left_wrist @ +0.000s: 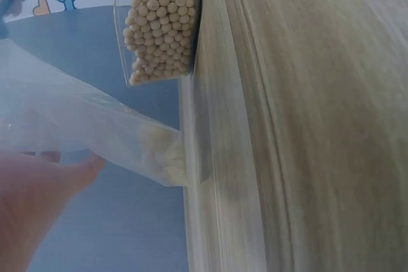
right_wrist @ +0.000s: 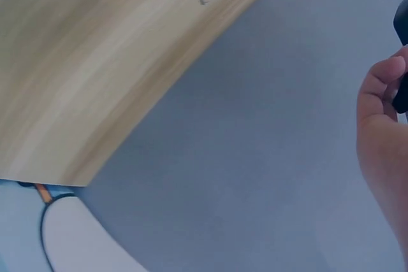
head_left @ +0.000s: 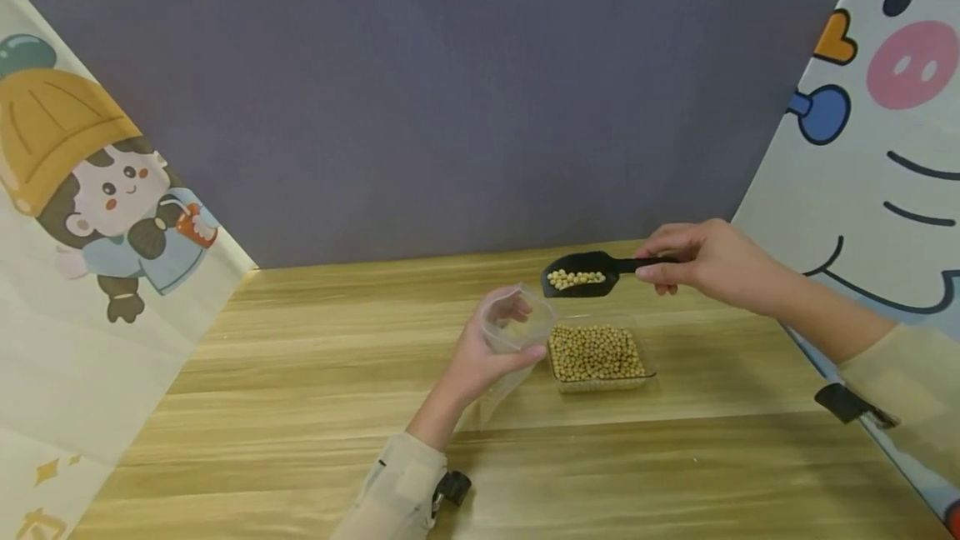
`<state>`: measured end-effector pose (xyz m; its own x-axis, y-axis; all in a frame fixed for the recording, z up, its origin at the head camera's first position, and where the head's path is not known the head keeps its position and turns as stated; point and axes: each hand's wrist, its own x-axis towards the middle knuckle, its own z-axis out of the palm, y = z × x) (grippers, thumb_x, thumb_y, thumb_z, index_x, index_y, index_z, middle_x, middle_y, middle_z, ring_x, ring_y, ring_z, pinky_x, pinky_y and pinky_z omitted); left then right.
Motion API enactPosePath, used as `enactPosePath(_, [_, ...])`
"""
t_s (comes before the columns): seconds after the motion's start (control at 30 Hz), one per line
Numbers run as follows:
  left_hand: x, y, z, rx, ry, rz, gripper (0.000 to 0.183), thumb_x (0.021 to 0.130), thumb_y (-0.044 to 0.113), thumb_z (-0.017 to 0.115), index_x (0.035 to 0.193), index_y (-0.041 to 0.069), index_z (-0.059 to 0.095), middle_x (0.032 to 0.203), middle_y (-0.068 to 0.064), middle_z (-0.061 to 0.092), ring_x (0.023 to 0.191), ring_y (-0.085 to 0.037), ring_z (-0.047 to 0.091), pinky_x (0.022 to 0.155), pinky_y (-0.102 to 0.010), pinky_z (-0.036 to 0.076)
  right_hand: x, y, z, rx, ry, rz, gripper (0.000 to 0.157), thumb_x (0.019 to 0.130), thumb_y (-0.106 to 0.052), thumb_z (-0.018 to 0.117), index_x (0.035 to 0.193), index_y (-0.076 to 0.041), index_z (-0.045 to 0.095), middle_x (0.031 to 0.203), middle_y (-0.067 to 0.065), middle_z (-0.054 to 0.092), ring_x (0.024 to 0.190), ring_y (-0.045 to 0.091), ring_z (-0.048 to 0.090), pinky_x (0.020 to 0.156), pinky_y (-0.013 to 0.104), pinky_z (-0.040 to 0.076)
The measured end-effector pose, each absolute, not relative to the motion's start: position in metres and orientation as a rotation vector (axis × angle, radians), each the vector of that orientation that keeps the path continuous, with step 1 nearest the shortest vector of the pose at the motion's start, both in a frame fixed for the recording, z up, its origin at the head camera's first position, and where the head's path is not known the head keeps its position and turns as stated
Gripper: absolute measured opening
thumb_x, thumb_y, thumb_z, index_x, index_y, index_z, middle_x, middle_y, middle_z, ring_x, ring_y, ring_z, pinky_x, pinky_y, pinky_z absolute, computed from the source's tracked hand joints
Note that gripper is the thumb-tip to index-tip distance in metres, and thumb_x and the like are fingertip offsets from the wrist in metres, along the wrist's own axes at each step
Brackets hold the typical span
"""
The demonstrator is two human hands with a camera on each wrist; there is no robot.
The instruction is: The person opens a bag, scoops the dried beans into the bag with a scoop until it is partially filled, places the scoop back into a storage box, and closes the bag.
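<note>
My right hand [head_left: 693, 261] pinches the handle of a black scoop [head_left: 600, 263], which is partly filled with round, pale yellow soybeans [head_left: 573, 278]. The scoop is held level, its lip close to the mouth of a clear plastic bag [head_left: 517, 319]. Fingers and thumb of my left hand [head_left: 483, 357] curl round the bag's upper part and keep its mouth round and wide. In the left wrist view, some beans show at the bottom of the bag [left_wrist: 127, 128]. A clear rectangular container [head_left: 602, 387] full of soybeans stands just right of the bag, below the scoop.
The wood-grain table [head_left: 300, 373] ends at a dark grey panel [head_left: 450, 107] at the back. Panels with cartoon pictures stand at the left [head_left: 90, 315] and right [head_left: 862, 182]. A black clip [head_left: 452, 488] hangs at the left sleeve, another [head_left: 843, 402] at the right sleeve.
</note>
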<state>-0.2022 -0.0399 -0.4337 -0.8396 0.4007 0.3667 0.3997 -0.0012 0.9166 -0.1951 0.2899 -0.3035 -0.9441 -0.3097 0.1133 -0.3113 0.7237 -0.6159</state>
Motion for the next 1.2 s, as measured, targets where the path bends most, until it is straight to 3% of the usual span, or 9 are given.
enactPosePath(0.27, [-0.201,-0.037,-0.432,0.872,2.24,2.004,0.084,0.079,0.014,0.091,0.153,0.011,0.05,0.138,-0.018,0.064,0.129,-0.035,0.059,0.124,-0.058,0.039,-0.186,0.269,-0.291,0.676,-2.961,1.02,0.026,0.098,-0.028,0.077,0.12,-0.014,0.078,0.095,0.001,0.069,0.071,0.015,0.064,0.057,0.03,0.049])
enactPosePath(0.5, [-0.198,-0.036,-0.429,0.786,2.246,1.944,0.088,0.078,0.015,0.092,0.155,0.015,0.048,0.154,-0.01,0.056,0.142,-0.03,0.053,0.122,-0.058,0.046,-0.183,0.255,-0.285,0.743,-2.974,0.939,0.023,0.097,-0.029,0.079,0.116,-0.017,0.08,0.093,-0.002,0.067,0.069,0.011,0.063,0.056,0.029,0.05])
enactPosePath(0.67, [-0.196,-0.034,-0.425,0.783,2.153,1.947,0.09,0.078,0.009,0.09,0.156,0.016,0.045,0.155,-0.01,0.054,0.139,-0.032,0.056,0.108,-0.044,0.06,-0.183,0.244,-0.281,0.802,-2.982,0.797,0.021,0.095,-0.029,0.08,0.114,-0.018,0.081,0.09,-0.005,0.064,0.066,0.01,0.06,0.055,0.028,0.048])
enactPosePath(0.77, [-0.196,-0.033,-0.424,0.825,2.115,1.941,0.091,0.079,0.007,0.09,0.156,0.016,0.044,0.154,-0.008,0.056,0.136,-0.029,0.058,0.109,-0.039,0.059,-0.183,0.233,-0.278,0.876,-2.99,0.757,0.022,0.095,-0.029,0.081,0.113,-0.017,0.082,0.092,-0.005,0.065,0.068,0.01,0.062,0.057,0.027,0.05])
enactPosePath(0.93, [-0.197,-0.032,-0.424,0.886,2.173,1.877,0.088,0.081,0.017,0.093,0.156,0.019,0.045,0.153,-0.004,0.057,0.135,-0.022,0.059,0.114,-0.038,0.053,-0.182,0.215,-0.275,0.991,-2.989,0.73,0.019,0.093,-0.025,0.083,0.109,-0.015,0.083,0.091,-0.004,0.066,0.07,0.012,0.06,0.059,0.026,0.052])
enactPosePath(1.07, [-0.198,-0.031,-0.425,0.913,2.162,1.858,0.088,0.082,0.024,0.093,0.156,0.02,0.046,0.153,-0.007,0.057,0.129,-0.019,0.061,0.106,-0.033,0.058,-0.179,0.203,-0.276,1.027,-2.949,0.612,0.015,0.092,-0.023,0.084,0.104,-0.015,0.084,0.09,-0.004,0.065,0.072,0.011,0.054,0.06,0.026,0.047])
enactPosePath(1.2, [-0.197,-0.028,-0.421,0.954,2.168,1.819,0.084,0.084,0.021,0.092,0.155,0.025,0.048,0.148,-0.007,0.059,0.123,-0.014,0.062,0.1,-0.028,0.06,-0.177,0.19,-0.284,1.077,-2.939,0.527,0.012,0.092,-0.022,0.084,0.1,-0.013,0.083,0.09,-0.003,0.064,0.076,0.01,0.052,0.064,0.025,0.046])
